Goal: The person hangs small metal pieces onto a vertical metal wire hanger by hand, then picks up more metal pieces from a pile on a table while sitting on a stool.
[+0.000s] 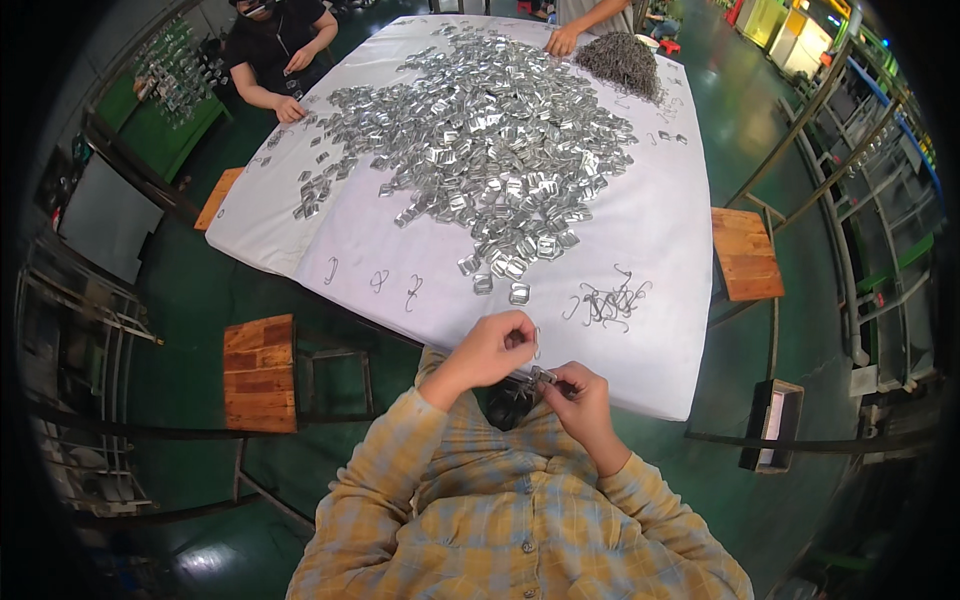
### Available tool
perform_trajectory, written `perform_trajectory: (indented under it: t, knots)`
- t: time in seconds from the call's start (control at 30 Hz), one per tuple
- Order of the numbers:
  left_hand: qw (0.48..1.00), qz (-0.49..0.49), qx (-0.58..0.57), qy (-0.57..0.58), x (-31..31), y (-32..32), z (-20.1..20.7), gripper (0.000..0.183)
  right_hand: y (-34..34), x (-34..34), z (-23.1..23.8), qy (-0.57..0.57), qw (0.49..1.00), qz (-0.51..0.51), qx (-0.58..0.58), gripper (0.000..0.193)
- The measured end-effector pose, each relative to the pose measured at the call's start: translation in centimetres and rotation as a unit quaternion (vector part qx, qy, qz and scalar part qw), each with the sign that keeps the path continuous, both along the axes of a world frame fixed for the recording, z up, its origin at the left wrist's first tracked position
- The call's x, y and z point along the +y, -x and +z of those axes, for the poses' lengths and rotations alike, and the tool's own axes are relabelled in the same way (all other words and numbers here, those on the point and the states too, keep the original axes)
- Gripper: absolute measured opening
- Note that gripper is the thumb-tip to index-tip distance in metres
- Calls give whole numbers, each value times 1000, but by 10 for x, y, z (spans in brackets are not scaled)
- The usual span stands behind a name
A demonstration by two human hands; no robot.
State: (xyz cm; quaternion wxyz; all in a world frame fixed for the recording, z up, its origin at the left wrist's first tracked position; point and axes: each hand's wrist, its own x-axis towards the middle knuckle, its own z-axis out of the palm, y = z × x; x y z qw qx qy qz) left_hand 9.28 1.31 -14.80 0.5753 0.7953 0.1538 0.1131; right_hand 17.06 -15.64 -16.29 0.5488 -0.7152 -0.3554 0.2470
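Observation:
My left hand (490,352) is closed in a pinch at the table's near edge. A thin bent wire hook (537,343) sticks up from its fingertips. Just to the right and a little lower, my right hand (585,402) grips shiny metal clips (541,376) between thumb and fingers; how many is hard to make out. Both hands are close together but apart. Beyond them spreads a big heap of flat, bent silver metal clips (500,130) on the white-covered table (420,262). A small pile of S-shaped wire hooks (610,302) lies right of my hands.
Several single hooks (413,291) lie to the left. A dark mound of hooks (620,66) rests at the far right, near a co-worker's hand (562,41). Another person (280,55) works at the far left. Wooden stools (260,375) and a wooden seat (746,253) flank the table.

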Motion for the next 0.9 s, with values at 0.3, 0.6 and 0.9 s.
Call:
perform_trajectory:
  t: [0.3,0.6,0.9]
  knots:
    - [992,-29,-115,-44,-12,29,6,8,2,9,6,3,1000,18,-19,8]
    - [996,25,-82,28,-25,40,5,5,-36,31,-5,-56,997,48,0,10]
    - [998,22,-51,-5,-32,47,3,4,-59,111,-41,56,916,2,-397,24]
